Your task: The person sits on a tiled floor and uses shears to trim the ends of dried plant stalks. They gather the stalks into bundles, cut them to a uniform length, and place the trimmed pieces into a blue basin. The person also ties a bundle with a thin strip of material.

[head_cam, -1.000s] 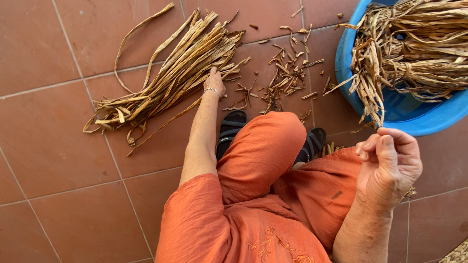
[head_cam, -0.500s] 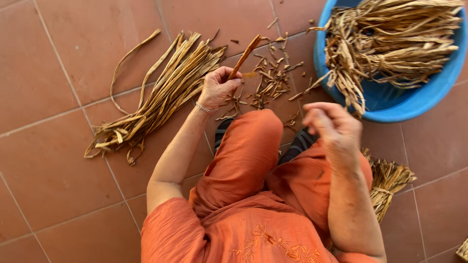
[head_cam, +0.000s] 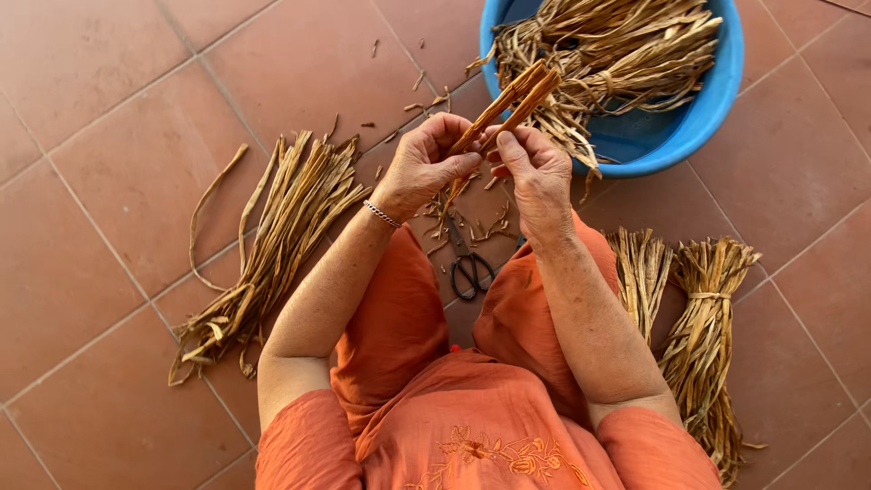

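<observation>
Above the lap, the left hand [head_cam: 425, 165] and right hand [head_cam: 533, 175] meet, both pinching one dried leaf strip [head_cam: 508, 104] that slants up toward the blue tub [head_cam: 703, 109] of dried leaves. Black scissors [head_cam: 468, 265] lie on the tile floor [head_cam: 100, 181] between the knees. A loose leaf pile [head_cam: 277, 236] lies left; tied bundles [head_cam: 703, 336] lie right.

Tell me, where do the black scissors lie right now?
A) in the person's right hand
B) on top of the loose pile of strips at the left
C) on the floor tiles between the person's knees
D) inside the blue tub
C: the scissors lie on the floor tiles between the orange-clad knees, below both hands, left hand and right hand, which pinch a dried strip.
</observation>
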